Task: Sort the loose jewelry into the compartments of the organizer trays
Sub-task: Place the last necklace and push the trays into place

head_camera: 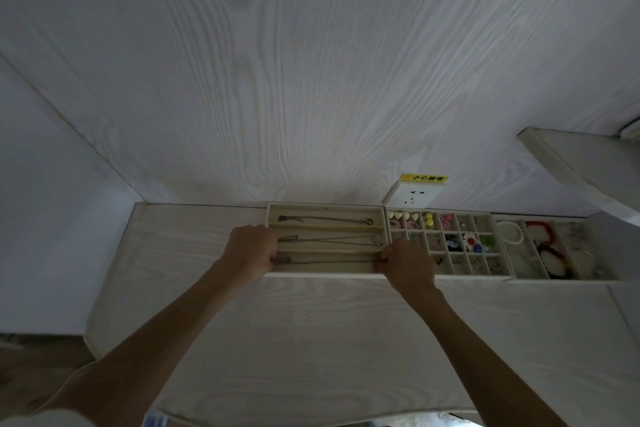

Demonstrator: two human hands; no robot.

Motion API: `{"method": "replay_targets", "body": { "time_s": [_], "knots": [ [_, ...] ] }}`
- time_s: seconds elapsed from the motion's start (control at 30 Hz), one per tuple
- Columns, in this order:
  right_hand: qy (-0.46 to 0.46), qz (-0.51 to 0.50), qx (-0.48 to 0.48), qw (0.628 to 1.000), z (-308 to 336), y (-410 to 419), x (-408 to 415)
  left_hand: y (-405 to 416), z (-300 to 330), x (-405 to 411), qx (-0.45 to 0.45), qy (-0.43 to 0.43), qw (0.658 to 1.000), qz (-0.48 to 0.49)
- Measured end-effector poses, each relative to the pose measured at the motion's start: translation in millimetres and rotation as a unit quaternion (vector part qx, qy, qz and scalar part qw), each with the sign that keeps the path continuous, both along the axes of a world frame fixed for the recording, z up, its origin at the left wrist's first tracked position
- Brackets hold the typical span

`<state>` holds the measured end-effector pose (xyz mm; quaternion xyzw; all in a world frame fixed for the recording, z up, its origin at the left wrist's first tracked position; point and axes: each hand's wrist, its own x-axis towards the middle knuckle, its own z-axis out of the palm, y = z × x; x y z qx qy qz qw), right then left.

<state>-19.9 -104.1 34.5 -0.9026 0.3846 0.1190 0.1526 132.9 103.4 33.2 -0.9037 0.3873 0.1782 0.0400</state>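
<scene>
Holding both ends of a chain [325, 259] in the nearest slot of the long-slot tray [323, 208]. My left hand [252, 251] sits at the tray's left end, fingers curled and pinching the chain end there. My right hand [403, 262] sits at the right end, fingers [382, 257] curled, pinching the other end. The chain lies stretched straight between them along the slot.

Tray has three long slots. Far slot holds a necklace [325, 219] laid straight. Middle slot holds a second necklace [329, 240], its strands meeting at the left and a small pendant at the right.

Just right of it, touching, is the grid tray [446, 272] with many small cells: white hearts [403, 216] in the far-left cells, yellow beads [429, 219] beside them, a pink piece [447, 218] next, a blue piece [452, 243] and a white-and-red flower piece [470, 240] mid-grid. Near-row cells hold small metal bits, too small to identify.

Further right, a third tray [561, 278] with wider slots: pearl bracelet [512, 233] in the left slot, red-and-white bands [543, 246] in the next slot over, pale items in the right slots that I can't make out.

All three trays sit in a row at the far edge of the tabletop [311, 340], against the wall [277, 80]. A wall socket [414, 196] with a yellow warning label is above the grid tray.
</scene>
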Motion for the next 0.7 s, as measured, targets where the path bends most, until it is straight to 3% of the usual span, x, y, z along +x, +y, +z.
{"method": "replay_targets", "body": {
  "time_s": [0.17, 0.3, 0.43, 0.53, 0.7],
  "knots": [
    [-0.004, 0.057, -0.010, 0.998, 7.8, -2.3, -4.8, 5.5, 0.3, 2.5, -0.029, -0.005, 0.999, -0.036],
    [-0.079, 0.118, -0.008, 0.990, 15.3, -12.2, -17.0, 13.2, 1.2, 3.4, -0.052, 0.000, 0.995, -0.089],
    [-0.125, 0.258, -0.121, 0.950, 5.9, -21.7, -34.9, 19.2, 5.8, 5.0, -0.020, 0.036, 0.993, -0.114],
    [-0.090, 0.293, -0.176, 0.936, -1.9, -17.9, -39.4, 17.6, 10.6, 4.0, 0.029, 0.053, 0.990, -0.125],
    [0.011, 0.280, -0.182, 0.942, -13.5, -14.7, -39.4, 16.9, 18.8, -1.7, 0.061, 0.052, 0.986, -0.146]
  ]
}}
